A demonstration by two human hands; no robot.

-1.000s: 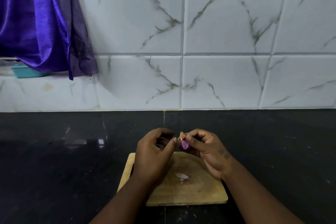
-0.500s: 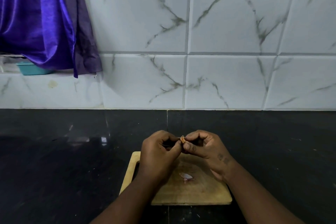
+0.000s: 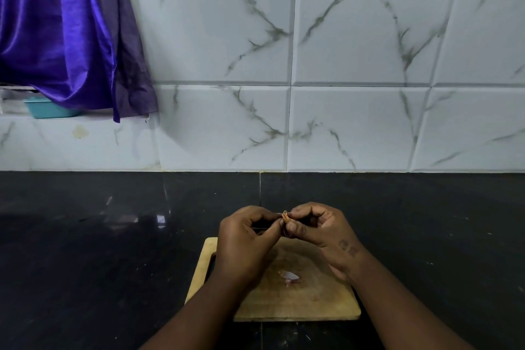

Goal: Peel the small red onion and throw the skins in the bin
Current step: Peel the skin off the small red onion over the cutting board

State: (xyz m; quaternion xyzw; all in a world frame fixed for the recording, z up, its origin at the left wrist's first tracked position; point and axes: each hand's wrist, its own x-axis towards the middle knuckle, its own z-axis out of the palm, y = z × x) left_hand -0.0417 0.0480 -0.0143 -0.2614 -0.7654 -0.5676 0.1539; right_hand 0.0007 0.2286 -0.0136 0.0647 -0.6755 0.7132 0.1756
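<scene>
Right now the small red onion (image 3: 285, 229) sits pinched between both hands, held just above the far edge of the wooden cutting board (image 3: 312, 301) — only a sliver of purple and an orange-brown tip of dry skin (image 3: 285, 214) show btwn the fingertips. Right hand (image 3: 321, 231) is curled closed around the onion w/ thumb pressed on its front; left hand (image 3: 245, 241) is closed too, thumb and forefinger nipping at the skin tip at the top.

Progress, as far as I can judge: peeling is underway but not done. One loose skin piece (image 3: 289, 276) lies on the board, so at least some has come off; dry skin remains at the top. No bin is in view, so the throwing-away step looks wholly left.

Vs. a sec ago: the hands have closed in tighter — more purple flesh showed then, now it's nearly hidden. Skin piece on the board hasn't moved. Board sits on the dark countertop (image 3: 99, 250), white marbled tile wall (image 3: 355, 122) behind, purple cloth (image 3: 65, 37) hanging far left.
</scene>
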